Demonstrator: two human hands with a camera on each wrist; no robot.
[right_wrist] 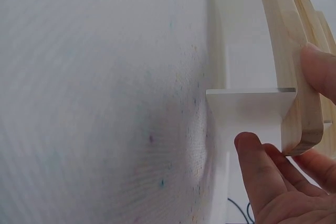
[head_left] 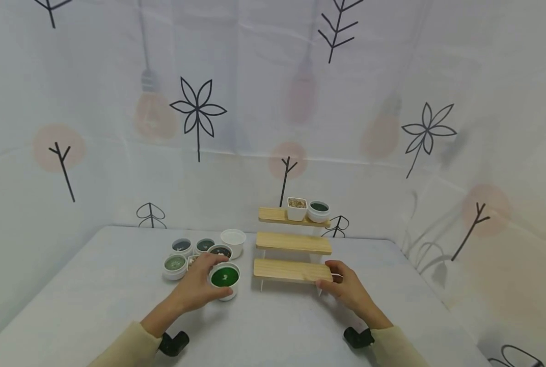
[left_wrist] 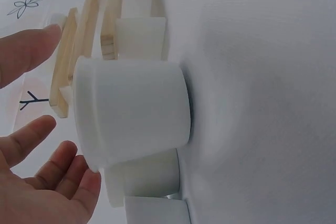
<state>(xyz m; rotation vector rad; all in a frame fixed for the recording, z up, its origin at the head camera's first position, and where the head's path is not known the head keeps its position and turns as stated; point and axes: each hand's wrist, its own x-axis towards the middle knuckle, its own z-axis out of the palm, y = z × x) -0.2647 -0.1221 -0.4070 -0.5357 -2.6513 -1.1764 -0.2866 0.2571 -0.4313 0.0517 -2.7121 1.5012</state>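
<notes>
A white round pot (head_left: 224, 278) with a bright green top stands on the white tabletop; in the left wrist view the same pot (left_wrist: 134, 111) shows its plain side. My left hand (head_left: 199, 285) is spread about its rim, thumb toward me and fingers behind. In the left wrist view the thumb is apart from the pot, with the little finger close by the rim. A three-step wooden display stand (head_left: 293, 270) with white supports is to the right. At its lowest step's right end, my right hand (head_left: 346, 288) grips the board, thumb (right_wrist: 317, 69) on the wood.
Behind the left hand cluster several small pots, including a light green one (head_left: 175, 263) and a plain white one (head_left: 233, 240). On the top step sit a square pot with a grainy top (head_left: 297, 209) and a round dark green pot (head_left: 319, 211). Patterned cloth hangs behind.
</notes>
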